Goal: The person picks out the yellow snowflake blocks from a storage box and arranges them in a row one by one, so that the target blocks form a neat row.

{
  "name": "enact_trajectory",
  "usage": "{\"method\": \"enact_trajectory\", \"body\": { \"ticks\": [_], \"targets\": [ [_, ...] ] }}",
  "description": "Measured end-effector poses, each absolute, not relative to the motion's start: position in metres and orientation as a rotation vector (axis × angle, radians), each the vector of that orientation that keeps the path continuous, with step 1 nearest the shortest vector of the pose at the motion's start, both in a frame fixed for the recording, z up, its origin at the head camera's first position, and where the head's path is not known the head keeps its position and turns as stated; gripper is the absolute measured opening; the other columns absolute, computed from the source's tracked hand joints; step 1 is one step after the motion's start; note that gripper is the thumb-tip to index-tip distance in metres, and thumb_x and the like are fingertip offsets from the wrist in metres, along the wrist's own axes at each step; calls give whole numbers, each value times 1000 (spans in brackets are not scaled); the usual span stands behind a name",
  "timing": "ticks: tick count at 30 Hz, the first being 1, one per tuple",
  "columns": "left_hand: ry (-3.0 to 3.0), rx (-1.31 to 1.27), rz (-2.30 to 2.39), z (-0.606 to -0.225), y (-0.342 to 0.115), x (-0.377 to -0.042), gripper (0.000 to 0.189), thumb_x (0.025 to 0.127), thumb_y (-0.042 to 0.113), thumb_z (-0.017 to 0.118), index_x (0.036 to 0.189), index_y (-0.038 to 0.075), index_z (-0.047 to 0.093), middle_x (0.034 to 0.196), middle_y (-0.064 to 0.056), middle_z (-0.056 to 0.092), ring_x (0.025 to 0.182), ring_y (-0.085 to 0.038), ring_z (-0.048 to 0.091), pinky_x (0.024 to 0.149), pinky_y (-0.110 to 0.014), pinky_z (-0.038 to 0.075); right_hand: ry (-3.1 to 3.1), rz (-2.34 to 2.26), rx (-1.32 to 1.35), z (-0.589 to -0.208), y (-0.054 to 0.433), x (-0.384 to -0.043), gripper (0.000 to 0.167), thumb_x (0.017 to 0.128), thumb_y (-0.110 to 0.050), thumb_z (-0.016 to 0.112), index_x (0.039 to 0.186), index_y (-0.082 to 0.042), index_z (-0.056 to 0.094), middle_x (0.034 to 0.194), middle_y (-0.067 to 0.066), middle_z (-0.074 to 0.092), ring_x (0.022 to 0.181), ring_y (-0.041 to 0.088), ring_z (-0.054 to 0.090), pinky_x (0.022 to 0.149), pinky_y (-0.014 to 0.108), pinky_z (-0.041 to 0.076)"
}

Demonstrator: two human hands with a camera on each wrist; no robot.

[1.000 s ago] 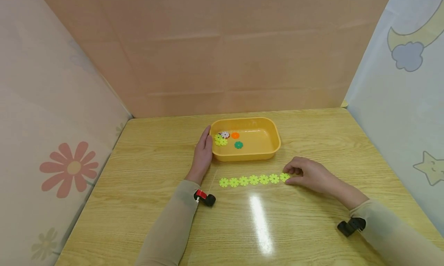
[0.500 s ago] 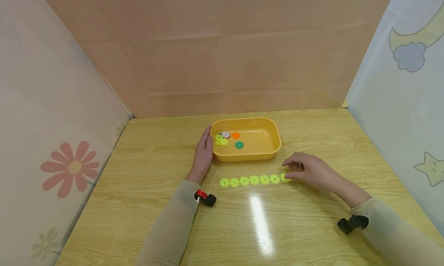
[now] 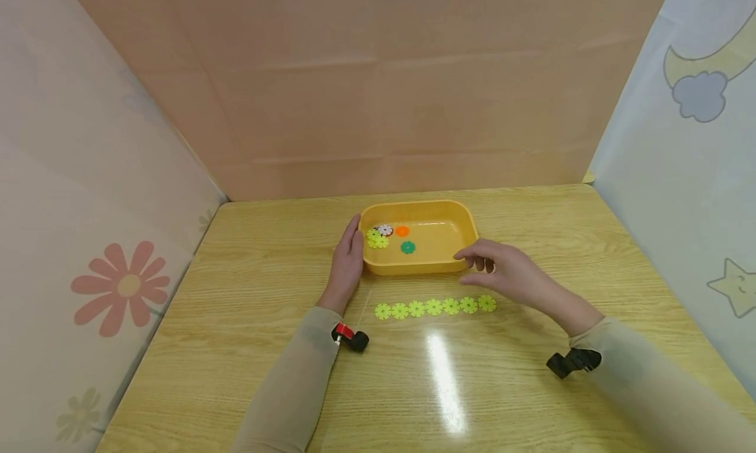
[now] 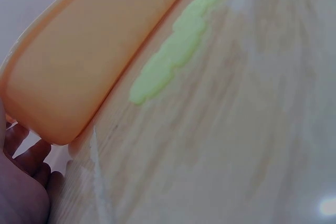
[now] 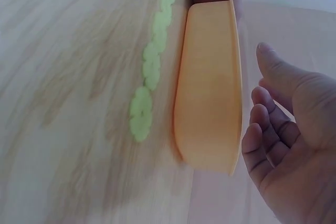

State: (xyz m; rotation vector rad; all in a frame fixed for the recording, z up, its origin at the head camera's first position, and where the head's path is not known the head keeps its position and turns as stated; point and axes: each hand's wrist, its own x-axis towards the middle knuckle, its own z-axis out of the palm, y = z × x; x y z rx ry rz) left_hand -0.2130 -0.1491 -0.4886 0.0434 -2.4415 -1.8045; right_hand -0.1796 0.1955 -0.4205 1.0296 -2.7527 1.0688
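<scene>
A yellow-orange plastic tray stands on the table. My left hand rests along its left end, fingers against the outer wall, as the left wrist view also shows. My right hand hovers by the tray's front right corner, thumb and fingers apart, with nothing between them. In the tray lie yellow-green flower-shaped discs, a white disc, an orange disc and a green disc. In front of the tray runs a row of several yellow-green notched discs, also seen in the right wrist view.
The wooden table carries all of this. A plain pinkish-brown panel rises behind it. Printed side panels stand at left, with flowers, and at right, with a star. A bright light reflection shows on the tabletop.
My right hand has let go of the row's rightmost disc, lifted, and moved left and away from me to the tray's front right corner. My left hand has stayed at the tray.
</scene>
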Motion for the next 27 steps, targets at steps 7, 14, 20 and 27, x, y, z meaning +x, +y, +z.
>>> {"method": "enact_trajectory", "body": {
  "ticks": [7,14,20,27],
  "targets": [
    [-2439,39,-1820,-488,-148,-213,58,121,46,33,177,27,31,179,9,32,166,-17,25,135,-45,23,-2730,1093,997,-414,170,-191,37,94,-15,91,129,-11,78,98,-3,67,85,15,57,74,30,51],
    [-2433,45,-1818,-490,-148,-213,58,121,46,33,176,29,31,179,10,32,165,-17,25,135,-45,23,-2713,1124,976,-409,148,-203,37,96,-17,89,131,-10,77,103,2,70,86,17,57,74,34,48],
    [-2426,50,-1831,-490,-149,-214,57,121,46,34,176,30,32,178,11,32,165,-16,25,135,-46,23,-2760,1150,913,-406,133,-215,39,98,-22,88,134,-11,78,104,-1,71,87,20,58,75,37,50],
    [-2438,60,-1820,-489,-149,-212,57,121,47,33,176,32,32,178,10,32,165,-18,26,135,-47,23,-2772,1210,892,-410,113,-229,40,97,-21,89,134,-9,78,103,0,71,86,21,60,73,37,51]
  ]
}}
